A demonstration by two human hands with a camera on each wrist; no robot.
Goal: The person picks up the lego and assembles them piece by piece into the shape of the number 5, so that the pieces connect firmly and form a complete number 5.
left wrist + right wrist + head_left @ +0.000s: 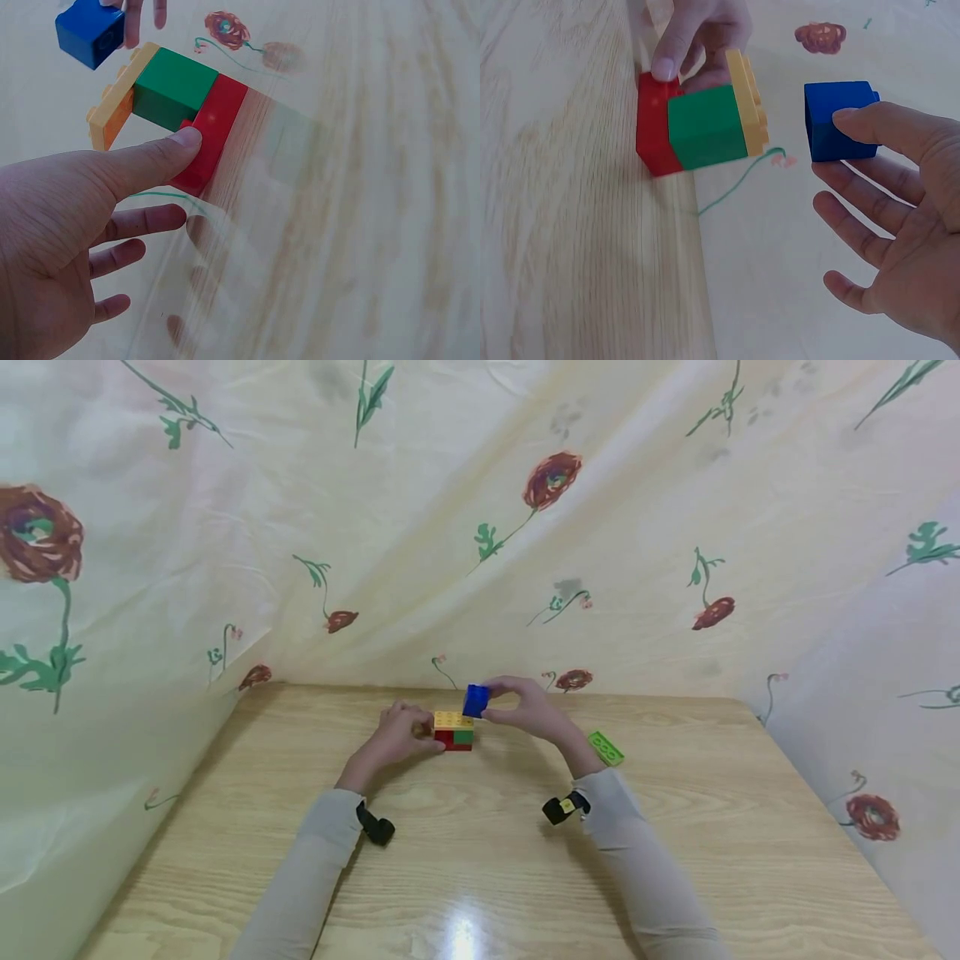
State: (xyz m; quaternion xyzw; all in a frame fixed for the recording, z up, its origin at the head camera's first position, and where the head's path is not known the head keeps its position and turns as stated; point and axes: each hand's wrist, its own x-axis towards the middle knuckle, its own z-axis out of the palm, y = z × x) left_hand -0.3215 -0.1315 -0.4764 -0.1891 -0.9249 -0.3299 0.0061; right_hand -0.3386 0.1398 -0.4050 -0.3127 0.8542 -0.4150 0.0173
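In the middle of the head view, the blue brick [476, 701] is up by the right end of the stack [453, 721], not touching. The stack runs left to right. The right hand [528, 706] pinches the blue brick; the left hand [401, 732] pinches the red brick [444, 741], thumb in front.

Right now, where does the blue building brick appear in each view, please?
Head: blue building brick, just below the picture's centre.
Left wrist: blue building brick, in the upper left corner.
Right wrist: blue building brick, right of centre, in the upper half.
Shared landmark: the green building brick, visible in all three.
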